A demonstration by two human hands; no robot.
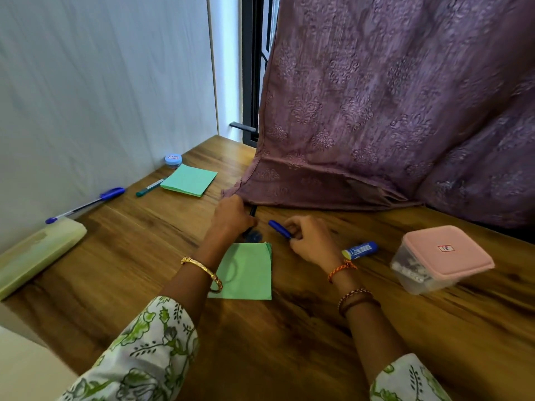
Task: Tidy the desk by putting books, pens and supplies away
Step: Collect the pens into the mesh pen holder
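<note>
On the desk [289, 357] I counted two green note pads, one far [189, 180] and one near [246, 272], and three pens: a blue-capped clear one [86, 204] far left, a teal one [150, 187], and a blue pen [279, 228] at the middle. My right hand [311, 241] pinched that blue pen, fingers curled. My left hand [231, 217] curled round a dark object [253, 211] by the curtain [376, 111]; I couldn't identify it.

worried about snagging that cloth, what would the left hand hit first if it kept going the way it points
Probably the hem of the patterned purple curtain draped on the wooden desk: the left hand, gripping something dark, points straight at it and already looks to be at its edge.
</note>
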